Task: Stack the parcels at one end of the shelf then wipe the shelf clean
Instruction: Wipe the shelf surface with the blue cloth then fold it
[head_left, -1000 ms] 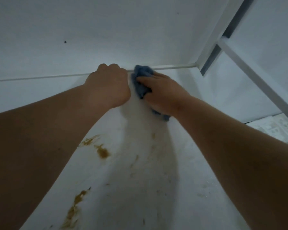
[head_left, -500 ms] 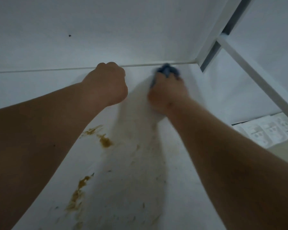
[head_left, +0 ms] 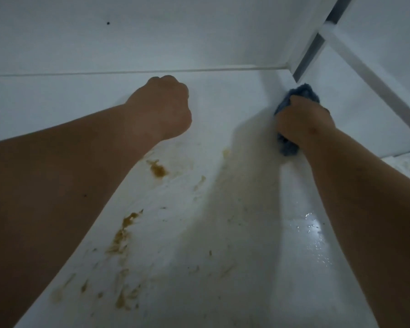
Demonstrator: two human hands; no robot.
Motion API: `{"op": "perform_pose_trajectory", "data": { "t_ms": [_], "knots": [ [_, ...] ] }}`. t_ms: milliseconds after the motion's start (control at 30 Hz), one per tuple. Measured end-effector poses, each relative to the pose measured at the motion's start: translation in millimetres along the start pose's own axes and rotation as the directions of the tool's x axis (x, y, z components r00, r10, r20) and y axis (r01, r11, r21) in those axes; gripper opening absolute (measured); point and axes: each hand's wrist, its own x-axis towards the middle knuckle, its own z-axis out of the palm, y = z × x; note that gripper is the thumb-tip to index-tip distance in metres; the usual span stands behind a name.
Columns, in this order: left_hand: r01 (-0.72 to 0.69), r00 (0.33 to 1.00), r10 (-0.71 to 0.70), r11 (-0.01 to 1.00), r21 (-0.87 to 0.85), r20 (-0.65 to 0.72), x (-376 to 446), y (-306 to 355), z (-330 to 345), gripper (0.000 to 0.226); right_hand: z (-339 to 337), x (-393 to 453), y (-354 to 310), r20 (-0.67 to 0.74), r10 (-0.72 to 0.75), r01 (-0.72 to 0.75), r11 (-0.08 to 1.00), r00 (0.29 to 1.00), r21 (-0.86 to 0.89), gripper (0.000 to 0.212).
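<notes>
Left hand (head_left: 162, 107) rests as an empty fist on the shelf (head_left: 223, 233); brown smears (head_left: 158, 169) lie just right of its forearm. Farther right, the right hand (head_left: 303, 119) grips a blue cloth (head_left: 302, 93) at the shelf's edge. Overlapping, firmly pressed strokes should work leftward across those stains.

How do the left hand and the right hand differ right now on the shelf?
The right hand grips a blue cloth and presses it down near the back right corner; the left hand is a closed fist that holds nothing visible. The left hand sits nearer the middle of the shelf, just beyond the brown smears, while the right hand sits beyond the wet, shiny strip. Both reach toward the back edge.
</notes>
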Motion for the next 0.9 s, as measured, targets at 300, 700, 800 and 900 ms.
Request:
{"op": "perform_pose_trajectory", "data": {
  "t_ms": [300, 700, 800, 900],
  "knots": [
    [0.015, 1.000, -0.015, 1.000, -0.010, 0.008, -20.3, -5.9, -3.3, 0.020, 23.5, -62.1, -110.8, 0.112, -0.609, 0.605, 0.793, 0.786, 0.067, 0.051],
    [0.091, 0.996, -0.090, 0.994, 0.059, -0.006, -48.7, -42.8, -15.5, 0.030, 40.9, -60.0, -128.9, 0.004, -0.451, 0.447, 0.886, 0.892, 0.126, 0.062],
    [0.127, 0.991, -0.133, 0.983, 0.131, 0.031, -54.8, -51.3, -20.8, 0.022, 47.0, -98.1, -154.9, 0.085, -0.745, 0.742, 0.666, 0.661, 0.069, 0.062],
    [0.125, 0.991, -0.129, 0.987, 0.105, 0.026, -63.8, -61.3, -25.2, 0.027, 29.2, -90.0, -136.4, 0.086, -0.805, 0.805, 0.592, 0.588, 0.041, 0.045]
  ]
}}
